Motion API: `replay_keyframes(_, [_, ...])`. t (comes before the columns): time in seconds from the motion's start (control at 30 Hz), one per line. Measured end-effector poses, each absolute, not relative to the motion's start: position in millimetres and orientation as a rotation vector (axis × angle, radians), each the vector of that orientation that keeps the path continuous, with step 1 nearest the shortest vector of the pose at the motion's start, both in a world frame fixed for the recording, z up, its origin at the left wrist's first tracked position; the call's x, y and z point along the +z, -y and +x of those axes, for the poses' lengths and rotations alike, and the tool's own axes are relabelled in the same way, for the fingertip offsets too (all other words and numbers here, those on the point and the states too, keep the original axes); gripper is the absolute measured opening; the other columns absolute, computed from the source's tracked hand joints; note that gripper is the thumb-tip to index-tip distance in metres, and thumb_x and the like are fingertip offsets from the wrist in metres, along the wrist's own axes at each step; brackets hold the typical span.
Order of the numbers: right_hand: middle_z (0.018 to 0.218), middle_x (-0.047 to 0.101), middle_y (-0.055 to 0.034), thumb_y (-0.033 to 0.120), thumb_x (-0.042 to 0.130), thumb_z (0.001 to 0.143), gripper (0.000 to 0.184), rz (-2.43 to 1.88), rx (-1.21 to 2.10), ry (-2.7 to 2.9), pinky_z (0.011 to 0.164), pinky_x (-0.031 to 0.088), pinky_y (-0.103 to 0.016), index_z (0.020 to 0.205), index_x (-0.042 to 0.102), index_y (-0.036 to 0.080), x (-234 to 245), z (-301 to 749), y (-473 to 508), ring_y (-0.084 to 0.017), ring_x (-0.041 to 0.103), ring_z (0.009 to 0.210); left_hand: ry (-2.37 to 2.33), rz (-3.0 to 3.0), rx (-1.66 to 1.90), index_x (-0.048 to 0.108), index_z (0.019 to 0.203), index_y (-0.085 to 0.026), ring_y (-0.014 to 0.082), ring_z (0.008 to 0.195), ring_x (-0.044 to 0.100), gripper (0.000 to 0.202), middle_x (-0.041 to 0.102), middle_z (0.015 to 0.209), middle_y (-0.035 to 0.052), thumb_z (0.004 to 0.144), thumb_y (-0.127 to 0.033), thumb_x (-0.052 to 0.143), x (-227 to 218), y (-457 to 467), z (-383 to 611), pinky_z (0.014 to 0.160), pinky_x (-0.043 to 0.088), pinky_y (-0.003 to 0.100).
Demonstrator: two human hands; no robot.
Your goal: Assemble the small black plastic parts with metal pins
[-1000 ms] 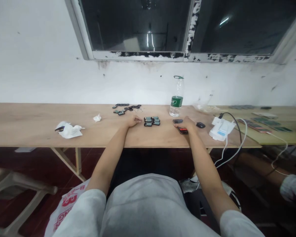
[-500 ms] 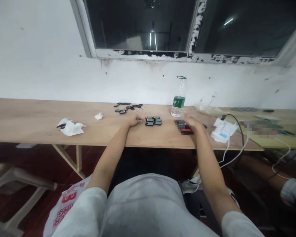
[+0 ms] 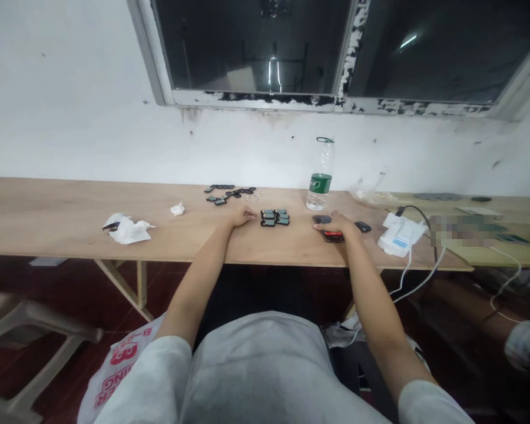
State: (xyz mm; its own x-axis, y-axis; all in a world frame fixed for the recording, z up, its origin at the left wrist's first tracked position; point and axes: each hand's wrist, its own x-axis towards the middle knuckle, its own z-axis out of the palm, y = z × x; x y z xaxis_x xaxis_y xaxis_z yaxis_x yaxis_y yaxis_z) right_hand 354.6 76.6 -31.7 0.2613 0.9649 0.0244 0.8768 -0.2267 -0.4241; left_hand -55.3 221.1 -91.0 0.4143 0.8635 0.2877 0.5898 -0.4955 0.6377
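On the table (image 3: 194, 235), my left hand (image 3: 244, 215) rests with loosely curled, slightly parted fingers and nothing visible in them. Just right of its fingertips lies a small block of black-edged, grey-green flat pieces (image 3: 274, 218) in two columns. My right hand (image 3: 339, 222) lies over a phone (image 3: 334, 237) with a red patch on its screen, thumb and fingers stretched out across it. Part of the phone is hidden under that hand. Close to its right side is a dark oval object (image 3: 363, 226), perhaps a computer mouse.
Behind stands a clear bottle (image 3: 320, 184) with a green label. More black pieces (image 3: 229, 193) lie scattered at the back. Crumpled tissues (image 3: 130, 228) are on the left. A white power strip (image 3: 400, 234) with cables sits right. Another person's arm (image 3: 468, 294) shows at far right.
My right hand has lowered over the phone, its raised thumb now reaching left across the screen. My left hand and the pieces stay where they were.
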Motion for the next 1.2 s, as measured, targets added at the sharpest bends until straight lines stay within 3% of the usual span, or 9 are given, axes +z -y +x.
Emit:
replay_keyframes(0.1, [0.153,0.066,-0.0271,0.057,0.089,0.084,0.095,-2.235,0.365,1.677,0.099,0.063,-0.044,0.157,0.052,0.009,-34.5,353.4,-78.6,-0.043,0.072,0.132,-1.246,2.226,0.835,0.089,0.094,-0.02,0.0336,0.111,0.079,0.027,0.086,0.118,0.0124,0.08,-0.043,0.09,-91.2,-222.2,-55.6,0.105,0.063,0.044])
replay_keyframes(0.23, [0.139,0.074,-0.0249,0.059,0.089,0.083,0.092,-2.239,0.306,1.68,0.092,0.062,-0.04,0.153,0.055,0.009,-40.1,355.1,-84.2,-0.041,0.076,0.123,-1.23,2.247,0.836,0.089,0.097,-0.02,0.0335,0.11,0.079,0.029,0.086,0.118,0.012,0.08,-0.045,0.09,-91.9,-224.3,-56.9,0.105,0.063,0.045])
replay_keyframes(0.43, [0.144,0.071,-0.0252,0.058,0.091,0.078,0.09,-2.246,0.257,1.69,0.094,0.063,-0.042,0.148,0.06,0.012,-50.4,359.6,-95.6,-0.042,0.075,0.123,-1.263,2.251,0.836,0.089,0.096,-0.022,0.0335,0.109,0.079,0.029,0.086,0.115,0.0105,0.081,-0.046,0.089,-90.9,-223.0,-57.0,0.103,0.063,0.044])
replay_keyframes(0.6, [0.141,0.073,-0.0272,0.059,0.091,0.08,0.093,-2.256,0.287,1.67,0.092,0.064,-0.043,0.151,0.056,0.009,-50.3,359.2,-95.8,-0.043,0.076,0.12,-1.272,2.239,0.839,0.089,0.094,-0.02,0.033,0.11,0.078,0.026,0.086,0.114,0.0112,0.081,-0.042,0.09,-89.0,-219.3,-55.0,0.104,0.062,0.041])
replay_keyframes(0.83, [0.154,0.066,-0.0279,0.062,0.092,0.078,0.101,-2.252,0.312,1.678,0.101,0.064,-0.047,0.157,0.053,0.011,-46.0,359.8,-94.1,-0.045,0.071,0.133,-1.265,2.237,0.831,0.087,0.098,-0.015,0.0324,0.111,0.078,0.026,0.086,0.116,0.0116,0.086,-0.038,0.09,-89.9,-219.8,-55.2,0.106,0.061,0.04])
replay_keyframes(0.97, [0.166,0.055,-0.0281,0.074,0.071,0.095,0.095,-2.214,0.354,1.633,0.11,0.059,-0.047,0.162,0.051,0.009,-45.9,360.3,-96.9,-0.045,0.063,0.145,-1.229,2.252,0.85,0.088,0.094,-0.02,0.0322,0.109,0.08,0.023,0.086,0.115,0.0103,0.083,-0.041,0.089,-92.1,-222.7,-56.5,0.104,0.064,0.041])
replay_keyframes(1.07, [0.163,0.059,-0.0273,0.068,0.056,0.107,0.079,-2.18,0.378,1.579,0.112,0.057,-0.041,0.159,0.057,0.008,-43.6,357.8,-98.1,-0.042,0.063,0.146,-1.202,2.269,0.866,0.089,0.096,-0.022,0.033,0.108,0.08,0.027,0.087,0.114,0.0098,0.081,-0.044,0.088,-92.8,-225.2,-57.2,0.101,0.065,0.044])
replay_keyframes(1.13, [0.161,0.061,-0.0266,0.065,0.058,0.107,0.075,-2.182,0.388,1.578,0.11,0.057,-0.041,0.158,0.057,0.009,-42.8,356.6,-98.2,-0.042,0.064,0.145,-1.198,2.279,0.861,0.089,0.096,-0.022,0.0329,0.109,0.079,0.028,0.087,0.114,0.0098,0.08,-0.045,0.088,-92.6,-226.3,-57.4,0.101,0.065,0.044])
replay_keyframes(1.2, [0.158,0.063,-0.0266,0.066,0.07,0.1,0.081,-2.181,0.374,1.612,0.108,0.059,-0.044,0.158,0.057,0.011,-43.6,356.2,-98.2,-0.044,0.066,0.142,-1.201,2.277,0.854,0.089,0.097,-0.02,0.0325,0.109,0.079,0.028,0.086,0.114,0.0106,0.081,-0.043,0.088,-92.2,-226.4,-57.4,0.102,0.064,0.044])
